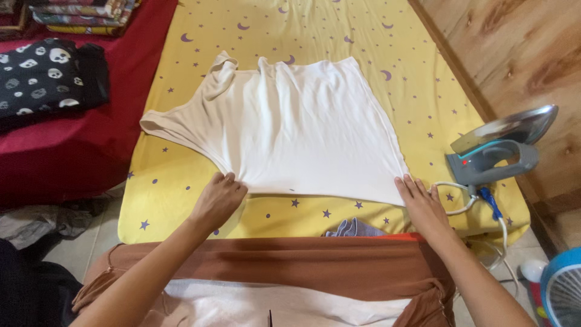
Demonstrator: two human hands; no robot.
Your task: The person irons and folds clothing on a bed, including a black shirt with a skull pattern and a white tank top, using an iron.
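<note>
1. Cream cotton sleeveless top (290, 127) lies flat on the yellow star-printed ironing bench (423, 91), neck toward 12 o'clock.
2. Left hand (216, 203) pinches the hem's 7 o'clock corner.
3. Right hand (422, 204), fingers flat together, presses the 5 o'clock corner.

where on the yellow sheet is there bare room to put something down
Bare yellow sheet lies beyond the white top, and in a strip between the top's right edge and the wooden wall. Left of the sleeve is a narrower patch. The near right corner is crowded: right hand, iron, its cord.
</note>
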